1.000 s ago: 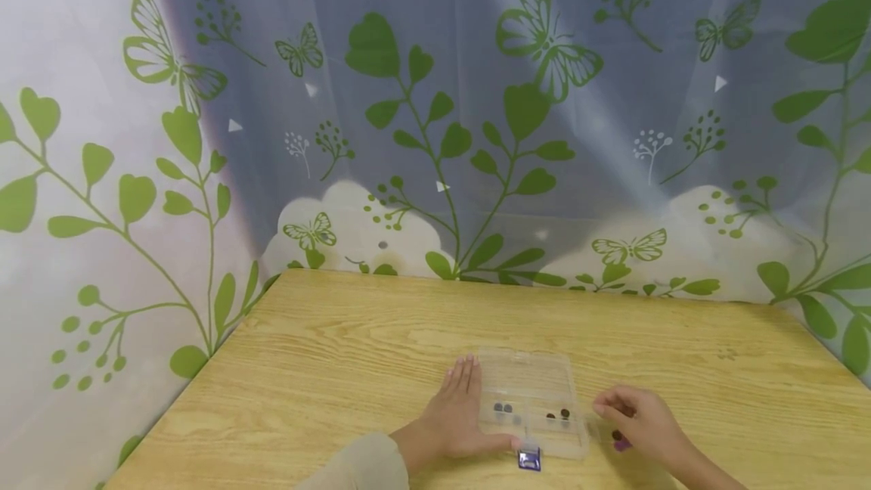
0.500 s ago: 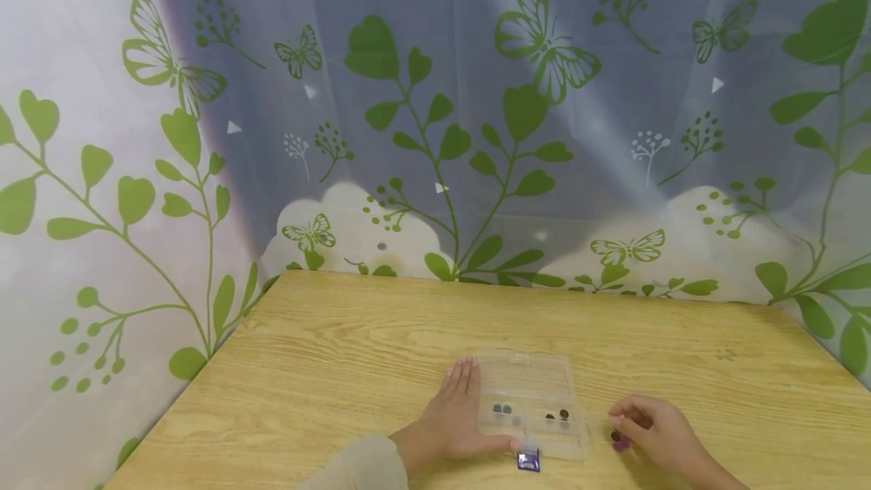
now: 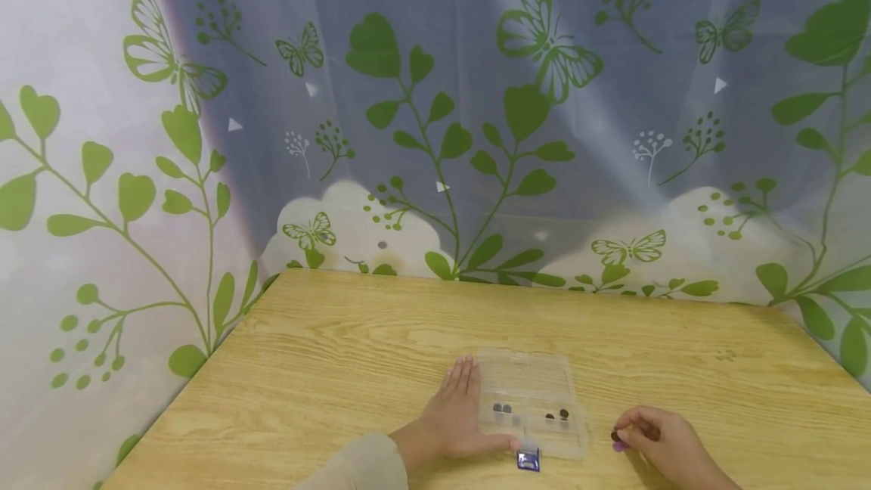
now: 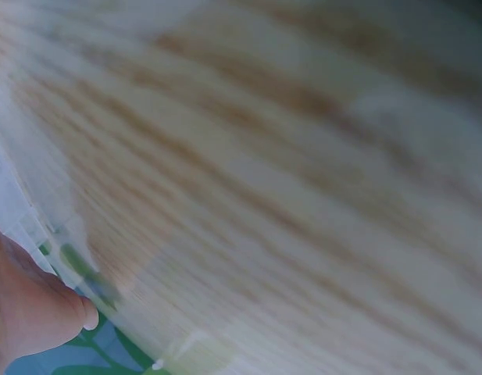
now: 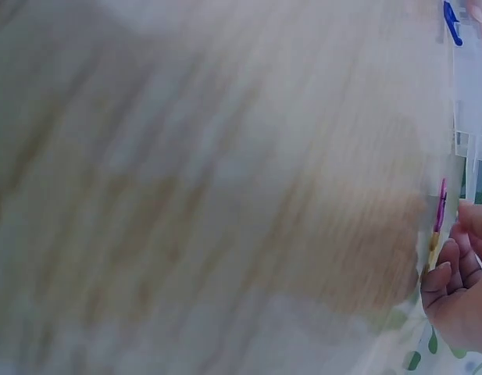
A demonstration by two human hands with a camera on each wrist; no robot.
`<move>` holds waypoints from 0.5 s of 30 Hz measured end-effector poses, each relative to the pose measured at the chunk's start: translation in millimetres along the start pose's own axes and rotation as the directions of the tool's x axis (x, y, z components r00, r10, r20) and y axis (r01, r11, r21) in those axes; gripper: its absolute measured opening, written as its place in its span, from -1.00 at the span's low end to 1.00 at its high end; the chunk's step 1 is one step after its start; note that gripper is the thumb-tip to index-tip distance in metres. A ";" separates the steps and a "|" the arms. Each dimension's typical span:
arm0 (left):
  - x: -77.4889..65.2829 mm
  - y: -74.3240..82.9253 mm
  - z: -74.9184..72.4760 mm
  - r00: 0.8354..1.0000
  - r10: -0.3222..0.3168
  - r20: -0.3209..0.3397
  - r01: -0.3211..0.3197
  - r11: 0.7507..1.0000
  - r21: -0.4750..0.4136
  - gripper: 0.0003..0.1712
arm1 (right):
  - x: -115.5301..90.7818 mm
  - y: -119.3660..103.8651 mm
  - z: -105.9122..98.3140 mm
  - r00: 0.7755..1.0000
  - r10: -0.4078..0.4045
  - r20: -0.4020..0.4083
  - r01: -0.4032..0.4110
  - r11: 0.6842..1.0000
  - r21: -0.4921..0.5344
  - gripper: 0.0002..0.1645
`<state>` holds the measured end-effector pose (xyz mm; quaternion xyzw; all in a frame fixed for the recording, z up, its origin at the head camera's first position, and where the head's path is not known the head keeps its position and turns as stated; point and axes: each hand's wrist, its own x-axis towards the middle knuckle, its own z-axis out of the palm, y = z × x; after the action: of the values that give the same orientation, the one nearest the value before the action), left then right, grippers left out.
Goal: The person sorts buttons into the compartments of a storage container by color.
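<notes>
A clear plastic box (image 3: 525, 373) lies with its lid raised. Small grey discs (image 3: 506, 409) sit in its left compartment, dark brown discs (image 3: 564, 415) in the right one. Flat along the box's left side rests my left hand (image 3: 454, 418), fingers straight, its thumb reaching to the blue-purple latch (image 3: 528, 460) at the front. To the right of the box, my right hand (image 3: 660, 435) pinches a small dark disc (image 3: 615, 435) between thumb and forefinger. A purple piece (image 3: 619, 447) shows just below those fingertips; the right wrist view has it edge-on, near the fingers.
The box stands on a wood-grain table (image 3: 327, 369) close to its near side. Behind the table hangs a curtain (image 3: 449, 97) with green leaf and butterfly prints, which also runs along the left edge.
My right hand has moved right, away from the box, and its fingertips have come down to the dark disc beside the purple piece. The left hand and the box have stayed put.
</notes>
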<state>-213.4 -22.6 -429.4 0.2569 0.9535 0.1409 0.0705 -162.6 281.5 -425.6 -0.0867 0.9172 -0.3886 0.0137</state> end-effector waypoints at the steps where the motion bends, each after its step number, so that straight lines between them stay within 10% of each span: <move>1: 0.3 -0.2 0.3 1.000 0.000 -0.001 0.000 1.000 -0.001 0.35 | 0.0 0.1 0.2 1.000 0.004 -0.006 -0.004 1.000 -0.011 -0.89; 15: 2.2 -0.6 2.0 1.000 -0.012 0.001 0.012 1.000 -0.004 0.37 | 0.7 1.7 3.8 1.000 0.017 0.002 -0.017 1.000 -0.027 -0.88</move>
<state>-215.2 -21.5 -431.6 0.2512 0.9547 0.1423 0.0721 -163.3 279.8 -429.4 -0.0796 0.9230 -0.3761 0.0170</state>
